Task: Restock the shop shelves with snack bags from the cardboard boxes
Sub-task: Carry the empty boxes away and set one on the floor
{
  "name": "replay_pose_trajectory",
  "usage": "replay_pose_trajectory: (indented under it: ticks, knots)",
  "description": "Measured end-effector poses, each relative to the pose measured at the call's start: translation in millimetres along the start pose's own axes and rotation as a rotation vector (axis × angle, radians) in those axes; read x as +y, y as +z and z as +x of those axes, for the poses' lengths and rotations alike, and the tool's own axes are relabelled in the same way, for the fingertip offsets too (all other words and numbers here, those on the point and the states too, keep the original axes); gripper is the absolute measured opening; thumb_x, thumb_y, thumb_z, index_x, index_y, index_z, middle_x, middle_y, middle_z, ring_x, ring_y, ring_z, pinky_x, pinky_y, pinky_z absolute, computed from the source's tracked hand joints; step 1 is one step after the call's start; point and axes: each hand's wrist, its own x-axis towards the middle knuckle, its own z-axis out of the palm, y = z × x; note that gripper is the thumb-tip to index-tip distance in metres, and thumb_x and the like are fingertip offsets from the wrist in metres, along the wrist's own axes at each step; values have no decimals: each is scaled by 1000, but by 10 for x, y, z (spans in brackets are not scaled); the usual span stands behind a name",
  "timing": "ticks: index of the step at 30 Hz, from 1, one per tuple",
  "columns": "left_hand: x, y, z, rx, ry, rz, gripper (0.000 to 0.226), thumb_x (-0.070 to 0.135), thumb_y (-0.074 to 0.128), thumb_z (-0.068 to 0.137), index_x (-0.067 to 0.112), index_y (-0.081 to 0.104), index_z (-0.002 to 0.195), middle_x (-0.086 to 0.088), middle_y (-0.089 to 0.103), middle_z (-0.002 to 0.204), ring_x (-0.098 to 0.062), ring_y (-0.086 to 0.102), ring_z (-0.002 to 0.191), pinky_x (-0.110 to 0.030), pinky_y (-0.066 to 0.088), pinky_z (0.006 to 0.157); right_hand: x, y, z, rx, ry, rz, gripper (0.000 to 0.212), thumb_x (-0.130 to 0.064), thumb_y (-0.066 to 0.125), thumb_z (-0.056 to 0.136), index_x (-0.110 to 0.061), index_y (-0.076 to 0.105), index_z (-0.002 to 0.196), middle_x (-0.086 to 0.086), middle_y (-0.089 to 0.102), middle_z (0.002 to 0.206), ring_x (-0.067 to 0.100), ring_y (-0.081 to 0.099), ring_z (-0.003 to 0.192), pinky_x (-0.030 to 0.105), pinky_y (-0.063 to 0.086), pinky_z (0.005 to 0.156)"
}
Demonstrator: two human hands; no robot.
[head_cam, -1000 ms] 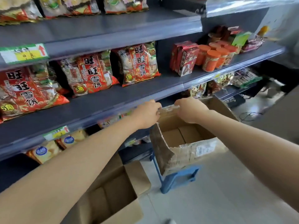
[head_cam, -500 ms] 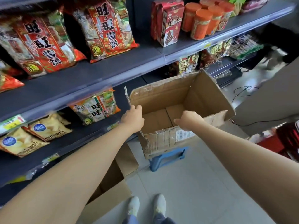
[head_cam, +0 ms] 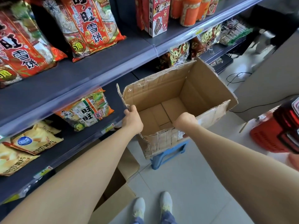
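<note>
An open cardboard box point(head_cam: 191, 88) with nothing visible inside stands on a blue stool point(head_cam: 168, 152) beside the shelves. My left hand point(head_cam: 132, 120) grips the box's torn left flap. My right hand point(head_cam: 185, 121) grips the near rim, fingers curled over the edge. Red snack bags point(head_cam: 90, 25) lean on the upper dark shelf point(head_cam: 113, 62). An orange and green snack bag point(head_cam: 85, 110) lies on the shelf below, with yellow chip bags point(head_cam: 35, 141) to its left.
A second open cardboard box point(head_cam: 118, 196) sits on the floor under my left arm. Red cartons point(head_cam: 157, 16) and orange tubs point(head_cam: 189, 12) fill the upper right shelf. A red basket point(head_cam: 275, 135) stands at the right. My shoes point(head_cam: 152, 206) are on the tiled floor.
The view has dropped from the shelf front down to the box. My hands left the box's far edge and now grip its left flap and near rim.
</note>
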Motion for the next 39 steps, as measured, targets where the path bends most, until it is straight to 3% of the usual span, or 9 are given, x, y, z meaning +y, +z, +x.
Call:
replay_pose_trajectory:
  ticks: [2, 6, 8, 11, 14, 18, 24, 29, 39]
  knots:
    - [39, -44, -48, 7, 17, 27, 64, -2, 54, 88, 11, 21, 142, -19, 29, 141, -34, 53, 114, -35, 48, 80, 61, 1, -48, 44, -1, 60, 19, -6, 50, 90, -6, 49, 70, 11, 59, 79, 29, 71, 82, 34, 60, 74]
    - [155, -241, -177, 23, 71, 84, 57, -3, 51, 89, 5, 28, 140, -17, 32, 140, -36, 49, 120, -39, 49, 89, 166, -104, -256, 85, 15, 150, 19, -9, 54, 89, -6, 53, 70, 9, 58, 70, 27, 68, 60, 30, 56, 52]
    - [237, -348, -280, 29, 119, 115, 55, -2, 50, 90, 3, 29, 140, -16, 32, 140, -36, 48, 121, -39, 48, 90, 233, -189, -416, 92, 24, 152, 22, -12, 54, 91, -5, 53, 70, 8, 58, 63, 21, 62, 47, 28, 55, 53]
    - [387, -462, -466, 44, 200, 161, 54, 1, 50, 91, 3, 30, 141, -16, 34, 140, -35, 49, 120, -36, 48, 88, 388, -309, -691, 105, 47, 189, 25, -16, 54, 91, -5, 53, 69, 7, 59, 63, 19, 60, 41, 29, 56, 59]
    - [605, -536, -699, 55, 310, 211, 53, 1, 50, 90, 2, 31, 140, -17, 34, 140, -35, 49, 121, -37, 48, 89, 626, -405, -952, 161, 101, 240, 24, -19, 58, 89, -6, 54, 69, 7, 61, 66, 16, 57, 30, 28, 55, 53]
    - [951, -554, -1040, 40, 470, 264, 48, 0, 48, 90, 0, 34, 136, -18, 33, 139, -37, 47, 123, -37, 46, 89, 1009, -518, -1275, 236, 177, 341, 21, -24, 59, 89, -4, 61, 82, 8, 63, 67, 24, 65, 46, 32, 59, 63]
    - [1603, -276, -1568, 19, 673, 301, 49, -3, 48, 87, -1, 35, 135, -18, 34, 138, -37, 47, 122, -42, 46, 94, 1788, -722, -1665, 361, 311, 471, 20, -25, 61, 89, -6, 66, 89, 8, 65, 76, 23, 71, 59, 29, 60, 63]
    - [2281, 119, -2089, -1, 837, 355, 47, 1, 47, 88, -1, 37, 134, -18, 36, 139, -37, 46, 125, -40, 42, 98, 2601, -910, -1909, 463, 431, 532, 20, -26, 59, 90, -7, 66, 89, 9, 68, 80, 22, 71, 60, 32, 61, 71]
    - [3850, 1079, -3247, -77, 1126, 445, 45, 3, 43, 88, 1, 40, 133, -18, 41, 135, -38, 47, 122, -41, 44, 96, 4478, -1384, -2202, 590, 628, 744, 20, -26, 63, 89, -7, 68, 87, 11, 69, 88, 25, 70, 65, 34, 62, 66]
